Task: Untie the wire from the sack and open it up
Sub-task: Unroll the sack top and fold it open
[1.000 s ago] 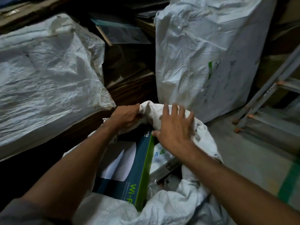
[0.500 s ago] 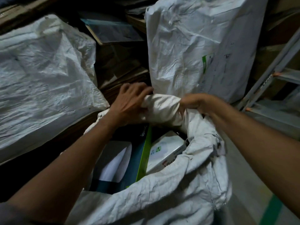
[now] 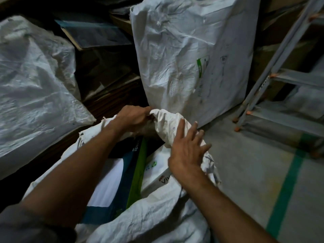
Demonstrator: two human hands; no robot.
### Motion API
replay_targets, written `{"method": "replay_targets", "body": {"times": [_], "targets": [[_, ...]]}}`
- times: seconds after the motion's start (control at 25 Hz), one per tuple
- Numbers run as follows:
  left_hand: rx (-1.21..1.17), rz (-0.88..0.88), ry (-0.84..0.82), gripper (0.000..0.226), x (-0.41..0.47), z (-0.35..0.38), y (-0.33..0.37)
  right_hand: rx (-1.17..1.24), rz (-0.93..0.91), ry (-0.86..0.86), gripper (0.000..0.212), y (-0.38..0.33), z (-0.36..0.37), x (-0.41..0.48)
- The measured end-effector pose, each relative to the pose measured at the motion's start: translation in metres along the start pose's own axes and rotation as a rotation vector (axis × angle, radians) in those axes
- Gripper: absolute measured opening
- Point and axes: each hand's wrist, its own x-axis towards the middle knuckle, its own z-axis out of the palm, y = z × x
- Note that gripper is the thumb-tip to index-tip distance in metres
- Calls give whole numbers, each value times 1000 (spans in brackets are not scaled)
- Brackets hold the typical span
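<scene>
A white woven sack [image 3: 157,218] stands open in front of me, its mouth rolled down into a thick rim. My left hand [image 3: 133,117] grips the far part of that rolled rim. My right hand [image 3: 188,149] lies flat on the rim's right side, fingers spread, holding nothing. Inside the sack a dark blue and green box [image 3: 135,165] stands on edge beside a white box [image 3: 157,171]. No wire is visible.
A tall full white sack [image 3: 192,55] stands just behind. Another white sack [image 3: 35,85] lies at the left. Dark boxes and boards [image 3: 98,35] are stacked between them. A metal ladder [image 3: 273,67] leans at the right over a grey floor with a green stripe [image 3: 287,188].
My right hand let go of the far rim, came back toward me and now lies flat on the rim's right side. My left hand keeps its grip on the far rim.
</scene>
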Motion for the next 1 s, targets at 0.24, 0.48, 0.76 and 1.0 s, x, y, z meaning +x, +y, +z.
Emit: {"method": "replay_targets", "body": {"times": [0.24, 0.48, 0.76, 1.0], "targets": [[-125, -36, -128, 38, -13, -7, -6, 613, 108, -341, 28, 77, -22, 58], [251, 490, -99, 103, 11, -22, 69, 673, 130, -433, 26, 108, -30, 65], [-12, 247, -353, 58, 36, -31, 64, 399, -754, -293, 79, 103, -53, -26], [-87, 100, -213, 84, -15, -66, 62, 63, -928, -689, 95, 102, -73, -34]]}}
